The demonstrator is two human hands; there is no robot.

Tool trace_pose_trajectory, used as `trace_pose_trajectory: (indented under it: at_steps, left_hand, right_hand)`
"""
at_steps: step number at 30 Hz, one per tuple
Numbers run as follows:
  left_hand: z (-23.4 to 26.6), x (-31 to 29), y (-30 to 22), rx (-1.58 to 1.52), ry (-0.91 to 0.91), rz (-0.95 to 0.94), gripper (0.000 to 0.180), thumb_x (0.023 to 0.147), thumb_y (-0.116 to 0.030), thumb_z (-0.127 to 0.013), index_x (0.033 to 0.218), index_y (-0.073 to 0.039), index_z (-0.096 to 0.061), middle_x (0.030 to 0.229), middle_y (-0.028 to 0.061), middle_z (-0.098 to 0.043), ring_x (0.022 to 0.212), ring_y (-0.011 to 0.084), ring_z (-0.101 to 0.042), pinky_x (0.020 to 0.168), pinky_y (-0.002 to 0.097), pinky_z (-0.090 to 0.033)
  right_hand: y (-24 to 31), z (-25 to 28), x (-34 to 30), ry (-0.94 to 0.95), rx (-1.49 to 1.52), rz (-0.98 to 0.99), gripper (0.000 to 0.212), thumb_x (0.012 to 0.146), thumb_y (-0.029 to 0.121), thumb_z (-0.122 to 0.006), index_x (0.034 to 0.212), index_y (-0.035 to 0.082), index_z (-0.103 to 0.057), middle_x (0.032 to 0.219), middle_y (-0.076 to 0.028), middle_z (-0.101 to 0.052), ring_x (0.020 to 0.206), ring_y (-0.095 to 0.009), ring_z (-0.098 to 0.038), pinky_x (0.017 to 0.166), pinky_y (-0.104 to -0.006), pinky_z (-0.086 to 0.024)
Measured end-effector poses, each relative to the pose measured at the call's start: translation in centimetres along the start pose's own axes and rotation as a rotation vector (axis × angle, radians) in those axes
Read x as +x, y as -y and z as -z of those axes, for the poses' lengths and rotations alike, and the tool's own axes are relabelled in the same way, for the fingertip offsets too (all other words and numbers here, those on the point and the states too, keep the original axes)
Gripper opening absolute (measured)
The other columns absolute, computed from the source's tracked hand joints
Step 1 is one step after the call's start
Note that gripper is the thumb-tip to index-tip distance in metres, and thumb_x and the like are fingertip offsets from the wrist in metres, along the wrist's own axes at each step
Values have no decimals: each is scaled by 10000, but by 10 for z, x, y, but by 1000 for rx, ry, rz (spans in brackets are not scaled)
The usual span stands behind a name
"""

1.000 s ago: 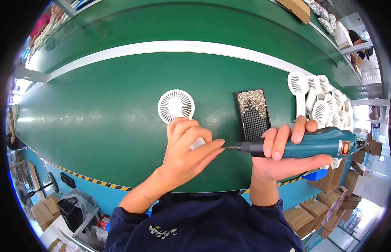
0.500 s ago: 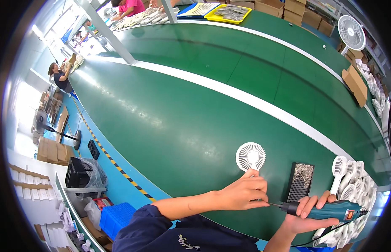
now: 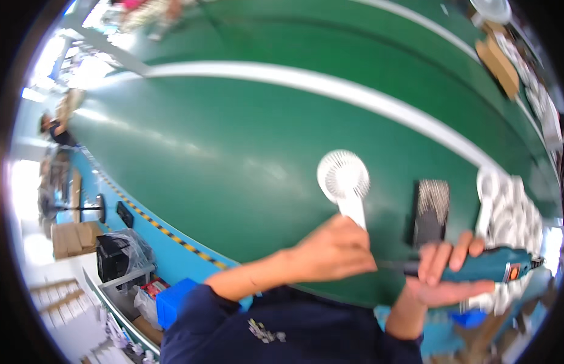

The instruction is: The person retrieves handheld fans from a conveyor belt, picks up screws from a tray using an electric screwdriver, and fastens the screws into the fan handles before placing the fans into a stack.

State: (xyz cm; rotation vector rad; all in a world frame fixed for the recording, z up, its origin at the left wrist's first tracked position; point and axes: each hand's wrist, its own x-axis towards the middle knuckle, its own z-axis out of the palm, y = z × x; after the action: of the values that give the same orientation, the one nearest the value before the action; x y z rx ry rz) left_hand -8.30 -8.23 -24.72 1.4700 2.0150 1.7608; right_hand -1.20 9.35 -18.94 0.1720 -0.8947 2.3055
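A white handheld fan (image 3: 344, 177) has its round slatted head over the green table, with its handle running down to my left hand (image 3: 332, 250). The fingers of that hand are closed around the lower handle, hiding its end. My right hand (image 3: 436, 276) grips a teal electric screwdriver (image 3: 488, 265) with a dark nose and an orange switch. Its thin bit points left, close to my left fingertips; blur hides whether they touch. Beyond the screwdriver lies a black tray (image 3: 431, 209) holding many small metal pieces, apparently screws.
A pile of white handheld fans (image 3: 512, 209) covers the table's right end. A white strip (image 3: 330, 82) crosses the green tabletop (image 3: 233, 151). A cardboard piece (image 3: 499, 65) stands far right. At left are a blue crate (image 3: 177, 301), cartons (image 3: 79, 238) and another person (image 3: 57, 128).
The view has tilted downward and is blurred, so the table things sit higher in it. More of the fan's handle shows above my left hand. My right hand still holds the screwdriver.
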Motion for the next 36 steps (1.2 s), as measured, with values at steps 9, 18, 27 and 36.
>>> trace_pose_trajectory:
  at_steps: [9,18,27,36]
  left_hand:
    - [19,-1,-6,257,32,269,639,647,-75,-810,1250,-76,-598,869,58,-544,730,215,-526,657,340,-447]
    - [15,-17,-4,456,106,334,607,647,-147,-820,1222,-103,-628,850,19,-452,680,185,-457,602,322,-399]
    - [16,-16,-1,455,87,357,647,603,-151,-847,1215,-121,-640,850,19,-469,685,183,-459,615,318,-410]
    - [16,-16,-3,439,80,361,646,612,-145,-840,1225,-134,-635,850,21,-470,690,184,-457,612,320,-402]
  right_hand:
    - [-26,-6,-8,273,-266,248,749,793,638,-659,1089,-11,-430,868,-120,-504,480,-186,-518,441,-309,-462]
    - [-32,4,-17,312,-271,173,790,763,652,-681,1108,-17,-440,873,-125,-524,499,-192,-530,445,-306,-454]
    - [-38,4,-15,276,-251,117,811,733,650,-708,1116,-15,-445,890,-130,-536,538,-198,-550,459,-305,-458]
    - [-36,-7,-20,351,-418,77,736,753,654,-689,1094,41,-467,815,-94,-558,517,-186,-534,489,-315,-469]
